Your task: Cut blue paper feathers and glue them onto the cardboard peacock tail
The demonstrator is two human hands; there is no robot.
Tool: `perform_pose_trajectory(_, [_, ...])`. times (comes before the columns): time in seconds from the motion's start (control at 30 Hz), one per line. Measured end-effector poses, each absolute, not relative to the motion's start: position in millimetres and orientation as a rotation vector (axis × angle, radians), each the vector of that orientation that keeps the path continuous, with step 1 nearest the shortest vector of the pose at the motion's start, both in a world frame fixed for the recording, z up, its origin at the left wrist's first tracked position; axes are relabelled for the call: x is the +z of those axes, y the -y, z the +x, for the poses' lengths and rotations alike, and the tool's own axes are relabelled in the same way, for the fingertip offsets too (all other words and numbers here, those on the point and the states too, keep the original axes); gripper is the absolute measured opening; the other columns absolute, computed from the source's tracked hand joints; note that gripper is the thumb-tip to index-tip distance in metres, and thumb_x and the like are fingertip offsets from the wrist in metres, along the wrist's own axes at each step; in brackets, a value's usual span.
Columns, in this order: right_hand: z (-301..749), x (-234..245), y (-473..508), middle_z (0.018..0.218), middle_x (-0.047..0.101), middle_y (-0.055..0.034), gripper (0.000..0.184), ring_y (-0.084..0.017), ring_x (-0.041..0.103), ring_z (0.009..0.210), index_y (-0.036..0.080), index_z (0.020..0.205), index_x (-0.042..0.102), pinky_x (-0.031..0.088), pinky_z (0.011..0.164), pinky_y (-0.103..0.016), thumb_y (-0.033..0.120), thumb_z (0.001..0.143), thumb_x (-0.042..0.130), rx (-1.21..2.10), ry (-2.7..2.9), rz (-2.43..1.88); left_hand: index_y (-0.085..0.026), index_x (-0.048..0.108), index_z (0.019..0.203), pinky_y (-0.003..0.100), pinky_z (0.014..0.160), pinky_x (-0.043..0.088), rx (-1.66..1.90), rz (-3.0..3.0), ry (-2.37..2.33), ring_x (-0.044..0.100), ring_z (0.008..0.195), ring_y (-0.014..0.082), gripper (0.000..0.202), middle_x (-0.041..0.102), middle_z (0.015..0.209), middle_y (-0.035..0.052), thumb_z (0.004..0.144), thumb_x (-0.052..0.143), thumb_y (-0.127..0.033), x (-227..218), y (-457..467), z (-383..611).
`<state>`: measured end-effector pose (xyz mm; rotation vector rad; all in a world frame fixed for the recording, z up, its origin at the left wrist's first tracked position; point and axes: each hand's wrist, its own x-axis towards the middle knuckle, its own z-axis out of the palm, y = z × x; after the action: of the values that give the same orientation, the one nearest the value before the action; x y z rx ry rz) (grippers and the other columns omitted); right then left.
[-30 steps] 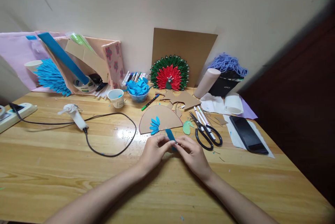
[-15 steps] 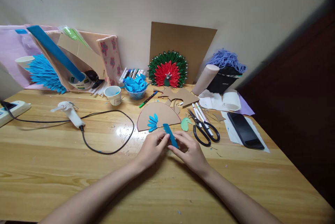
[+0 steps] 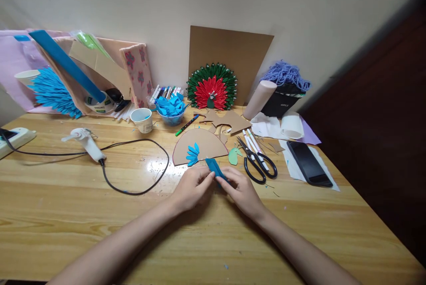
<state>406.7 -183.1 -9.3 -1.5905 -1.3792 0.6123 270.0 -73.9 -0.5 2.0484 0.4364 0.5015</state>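
Observation:
Between my two hands is a folded strip of blue paper [image 3: 214, 167], tilted over the table. My left hand [image 3: 195, 185] pinches its left edge, thumb on top. My right hand [image 3: 242, 189] grips the lower right end between thumb and fingers. Just beyond them lies a cardboard half-disc [image 3: 206, 140] with a dark outline. Several blue petal-shaped pieces [image 3: 192, 155] fan out at its lower edge. Right of it rests a green bird-head cutout [image 3: 234, 156], beside black-handled scissors [image 3: 256, 163].
A hot glue gun [image 3: 87, 143] with a looping black cord lies at left. Behind stand a paper cup [image 3: 142, 120], a bowl of blue pieces [image 3: 171, 109] and a red-green peacock craft [image 3: 212, 87]. Cardboard scraps [image 3: 229, 119] lie mid-table; a phone [image 3: 309, 163] is at right.
The blue strip has turned slightly and now shows a folded, wider face. My right thumb has shifted up along it. The whole view has drifted a little.

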Motion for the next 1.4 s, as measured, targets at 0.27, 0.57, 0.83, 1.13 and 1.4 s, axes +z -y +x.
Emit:
perform_pose_trajectory(0.27, [423,-15,178,0.065,0.052,0.0009,0.034,-0.011,0.046,0.055,0.017,0.073,0.058,0.039,0.044,-0.022,0.051,0.079,0.057,0.84,0.819,-1.587,-0.017,0.031,0.049,0.022,0.051,0.024,0.568,2.014,-0.812,0.032,0.051,0.0084,0.032,0.029,0.05,-0.0049,0.077,0.044,-0.025,-7,63,272])
perform_pose_trajectory(0.57, [426,-23,178,0.062,0.048,0.0055,0.041,-0.01,0.044,0.052,0.021,0.118,0.048,0.038,0.05,-0.022,0.039,0.082,0.055,0.787,0.986,-1.695,-0.018,0.056,0.063,0.025,0.059,0.034,0.398,2.37,-0.846,0.055,0.067,0.0145,0.029,0.062,0.068,0.0011,0.085,0.042,-0.03,-1,53,267])
perform_pose_trajectory(0.83, [429,-18,179,0.075,0.061,-0.0028,0.026,-0.018,0.054,0.069,0.022,0.085,0.066,0.042,0.065,-0.029,0.04,0.087,0.047,0.609,1.322,-1.921,-0.018,0.062,0.082,0.033,0.087,0.043,0.548,2.508,-0.81,0.058,0.101,0.021,0.024,0.065,0.109,0.0069,0.089,0.04,-0.024,-12,47,267])
perform_pose_trajectory(1.13, [426,-12,180,0.099,0.064,-0.0067,0.029,-0.019,0.058,0.09,0.023,0.101,0.068,0.045,0.08,-0.031,0.036,0.09,0.044,0.622,1.452,-1.78,-0.018,0.058,0.095,0.033,0.079,0.045,0.903,2.403,-0.825,0.057,0.091,0.0195,0.021,0.064,0.093,0.0067,0.091,0.039,-0.024,0,38,261])
perform_pose_trajectory(1.4, [462,-10,177,0.096,0.061,-0.0069,0.028,-0.018,0.057,0.076,0.021,0.107,0.062,0.046,0.071,-0.031,0.031,0.089,0.042,0.256,1.375,-1.94,-0.021,0.059,0.108,0.037,0.097,0.038,0.683,2.664,-0.179,0.05,0.111,0.0201,0.024,0.061,0.117,0.0038,0.089,0.043,-0.021,0,53,264])
